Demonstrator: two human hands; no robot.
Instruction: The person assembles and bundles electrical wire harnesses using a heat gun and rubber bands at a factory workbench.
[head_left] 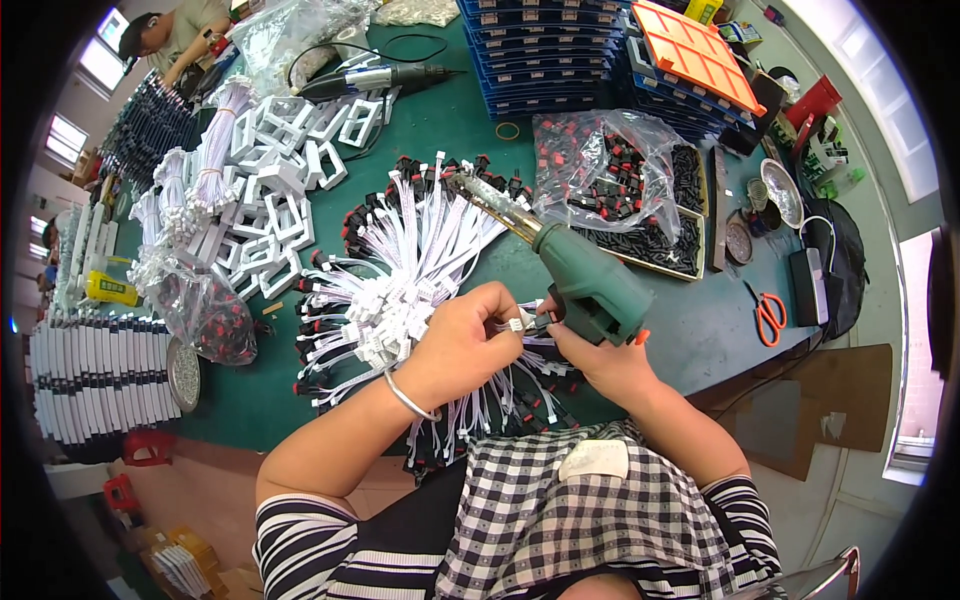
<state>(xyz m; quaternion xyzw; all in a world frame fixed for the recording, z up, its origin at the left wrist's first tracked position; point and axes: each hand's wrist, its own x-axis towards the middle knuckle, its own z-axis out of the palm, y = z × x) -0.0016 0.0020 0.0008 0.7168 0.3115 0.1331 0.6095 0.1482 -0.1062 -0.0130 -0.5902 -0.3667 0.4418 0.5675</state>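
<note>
Close together over the bench, both hands meet at a small white wire connector (516, 325). My left hand (465, 335) pinches it between thumb and fingers. A small black part (540, 322) beside the connector sits in the closed fingertips of my right hand (610, 362). Above the right hand is a green heat gun (590, 275), its metal nozzle pointing to the far left; what supports it is hidden. Under and beyond my left hand lies a fanned pile of white wire leads (415, 255) with white connectors in the middle and black-and-red switches at the outer ends.
White plastic frames (285, 225) and bundled wires (222, 140) fill the left. At the back stand stacked blue trays (540, 60). A bag of red-and-black switches (610, 170) lies by a box of black parts (660, 245). Orange scissors (768, 318) lie right. Another person (180, 40) works far left.
</note>
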